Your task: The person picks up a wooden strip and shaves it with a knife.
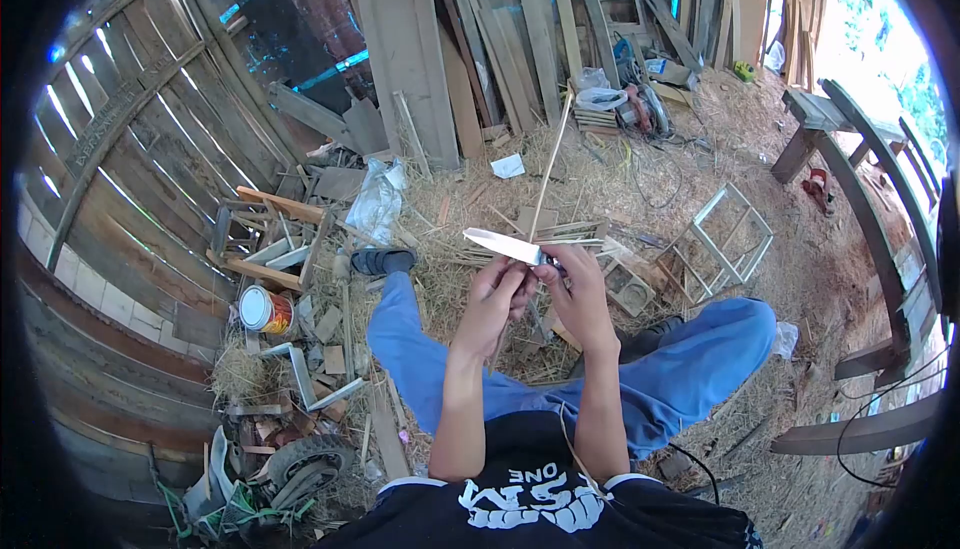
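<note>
Knife (503, 246) is sitting in the right hand (577, 294), whose fingers are gripping its handle, and the blade is pointing to the left. The left hand (492, 301) is pinching a thin strip (552, 169) close to the blade, and this strip is rising at a slant away from the person. Both hands are hovering between the two knees, above the floor (725, 144). A can (265, 310) is standing at the left, and a pale frame (745, 271) is resting at the right.

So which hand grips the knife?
The right hand, closed around the handle of the knife; the left hand seems to hold the thin strip instead.
</note>
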Available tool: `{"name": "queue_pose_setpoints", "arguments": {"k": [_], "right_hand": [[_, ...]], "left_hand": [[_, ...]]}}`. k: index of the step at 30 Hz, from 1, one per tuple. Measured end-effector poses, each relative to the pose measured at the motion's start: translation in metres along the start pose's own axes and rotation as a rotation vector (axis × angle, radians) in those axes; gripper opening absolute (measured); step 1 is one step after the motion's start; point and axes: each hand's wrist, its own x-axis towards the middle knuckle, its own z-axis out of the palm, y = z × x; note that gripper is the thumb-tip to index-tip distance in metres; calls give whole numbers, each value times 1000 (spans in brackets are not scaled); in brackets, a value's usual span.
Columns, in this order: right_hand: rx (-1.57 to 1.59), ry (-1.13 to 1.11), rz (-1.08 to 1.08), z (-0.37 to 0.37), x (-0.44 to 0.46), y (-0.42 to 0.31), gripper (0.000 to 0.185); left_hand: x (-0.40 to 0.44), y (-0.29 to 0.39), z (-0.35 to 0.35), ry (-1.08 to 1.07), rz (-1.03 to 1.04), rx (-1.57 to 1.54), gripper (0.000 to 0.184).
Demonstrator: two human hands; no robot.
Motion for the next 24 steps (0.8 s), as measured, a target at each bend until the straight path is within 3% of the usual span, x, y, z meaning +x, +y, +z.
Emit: {"name": "queue_pose_setpoints", "arguments": {"k": [5, 14, 24], "right_hand": [[44, 7, -62, 2, -1, 3, 23], [-13, 19, -104, -1, -2, 3, 22], [-28, -22, -155, -4, -7, 7, 24]], "left_hand": [[-3, 0, 5, -24, 52, -129, 19], [-10, 5, 7, 56, -86, -199, 11], [-25, 9, 1, 59, -105, -62, 13]]}}
